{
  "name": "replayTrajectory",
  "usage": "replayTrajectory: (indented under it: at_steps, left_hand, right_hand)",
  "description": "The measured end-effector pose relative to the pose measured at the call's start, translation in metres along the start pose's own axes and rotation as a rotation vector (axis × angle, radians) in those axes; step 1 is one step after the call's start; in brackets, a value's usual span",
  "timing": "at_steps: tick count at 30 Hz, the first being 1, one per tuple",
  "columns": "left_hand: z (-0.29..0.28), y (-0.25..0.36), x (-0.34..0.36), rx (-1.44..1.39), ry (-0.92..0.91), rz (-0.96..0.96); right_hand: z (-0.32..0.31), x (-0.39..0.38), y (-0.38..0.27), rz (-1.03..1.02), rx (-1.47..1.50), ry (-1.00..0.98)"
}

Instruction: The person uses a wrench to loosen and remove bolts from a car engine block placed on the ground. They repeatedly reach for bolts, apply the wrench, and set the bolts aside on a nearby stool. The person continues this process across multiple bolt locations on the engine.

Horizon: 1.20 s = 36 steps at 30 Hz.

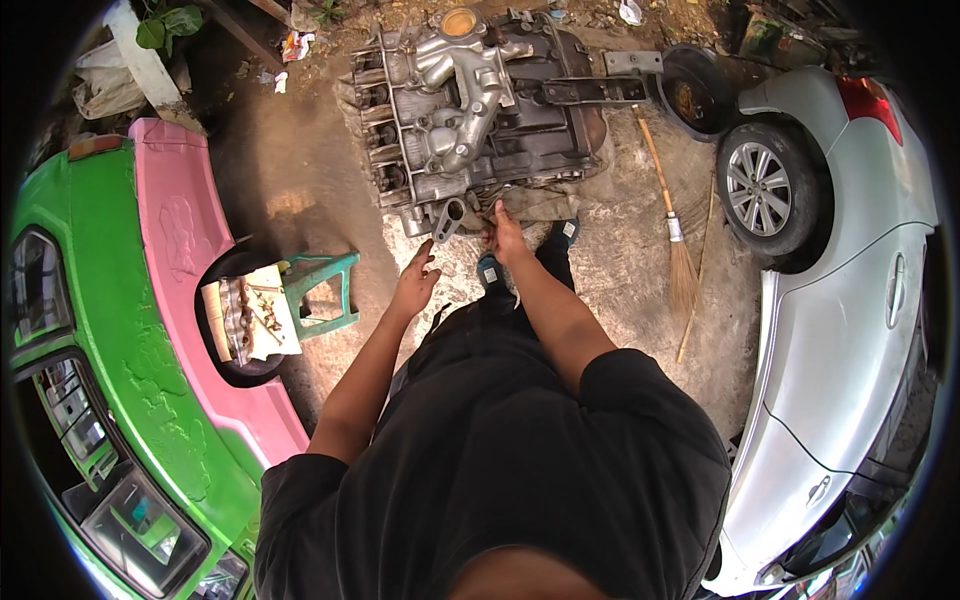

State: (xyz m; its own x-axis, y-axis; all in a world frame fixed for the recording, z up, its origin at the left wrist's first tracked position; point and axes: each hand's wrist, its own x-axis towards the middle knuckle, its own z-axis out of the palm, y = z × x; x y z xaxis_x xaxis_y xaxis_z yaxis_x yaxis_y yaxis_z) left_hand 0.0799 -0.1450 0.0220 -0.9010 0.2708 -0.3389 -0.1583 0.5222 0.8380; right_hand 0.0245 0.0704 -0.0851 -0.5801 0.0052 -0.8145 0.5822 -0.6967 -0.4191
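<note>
A large metal engine (530, 100) with a silver branched manifold (478, 105) lies on dirty sacking at the top middle. A flat metal bracket (438, 230) juts from its near edge. My left hand (415, 275) is just below that bracket, fingers apart and slightly bent, holding nothing visible. My right hand (502, 233) is at the engine's near edge, right of the bracket, with fingers curled and thumb raised; what it grips, if anything, is hidden. My feet, in dark shoes, show behind my hands.
A green and pink vehicle (185, 200) stands left, beside a green stool (330, 320) and cardboard (275, 310) with metal parts. A silver car (860, 300) stands right. A broom (680, 270) lies on the concrete, near a black round pan (680, 70) beside the engine.
</note>
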Motion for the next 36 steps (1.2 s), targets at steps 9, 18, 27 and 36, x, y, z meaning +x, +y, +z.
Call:
replayTrajectory:
  at_steps: [9,18,27,36]
  left_hand:
    - [0.009,-0.007,0.015,-0.021,0.033,0.001]
    - [0.049,0.039,0.054,0.018,-0.042,0.220]
    - [0.054,0.066,0.083,-0.148,-0.153,0.055]
    - [0.053,0.075,0.080,-0.116,-0.140,0.034]
  right_hand:
    - [-0.033,-0.052,-0.032,-0.254,-0.346,-0.207]
    - [-0.040,-0.105,-0.126,-0.925,-1.620,0.098]
    - [0.007,-0.111,-0.157,-1.012,-2.073,0.034]
    - [0.003,-0.111,-0.154,-0.937,-2.122,0.122]
